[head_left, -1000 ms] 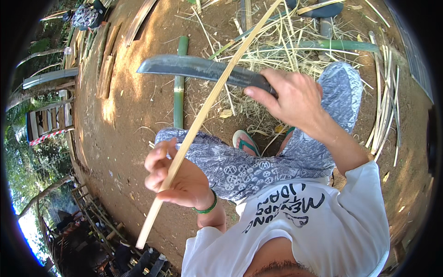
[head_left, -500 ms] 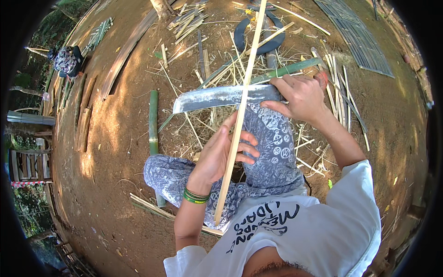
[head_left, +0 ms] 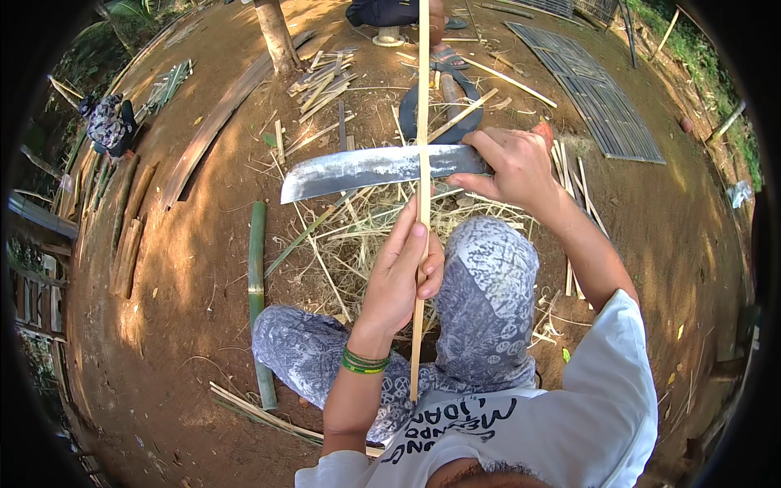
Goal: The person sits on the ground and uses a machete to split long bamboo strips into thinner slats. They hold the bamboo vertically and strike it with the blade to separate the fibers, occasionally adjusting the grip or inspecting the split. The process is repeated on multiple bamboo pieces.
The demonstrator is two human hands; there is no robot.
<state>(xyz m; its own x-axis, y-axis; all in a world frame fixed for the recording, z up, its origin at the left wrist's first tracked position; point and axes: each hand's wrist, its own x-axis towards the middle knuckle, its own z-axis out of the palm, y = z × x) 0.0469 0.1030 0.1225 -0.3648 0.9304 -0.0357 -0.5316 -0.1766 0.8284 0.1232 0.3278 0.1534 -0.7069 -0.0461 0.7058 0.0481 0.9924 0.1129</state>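
Note:
My left hand [head_left: 403, 264] has its fingers wrapped around a long pale bamboo strip [head_left: 423, 89], which stands lengthwise in front of my chest and runs from my lap past the top edge. In my right hand [head_left: 512, 167] is a machete [head_left: 350, 172], gripped near the base of its blade; most of the handle is hidden by the hand. The broad, worn blade points left and crosses the strip just above my left fingers. At the crossing the strip passes over the blade.
Pale shavings [head_left: 374, 224] lie heaped before my knees. A green bamboo pole [head_left: 257, 285] rests to the left, with split strips [head_left: 325, 85] beyond. A slatted bamboo panel [head_left: 582, 89] lies at the far right. One person [head_left: 110, 124] crouches far left; another [head_left: 390, 12] sits ahead.
My left fingers, spread beside the strip before, have closed around it. The strip now stands more upright. The view has tilted up, bringing the seated person ahead into sight.

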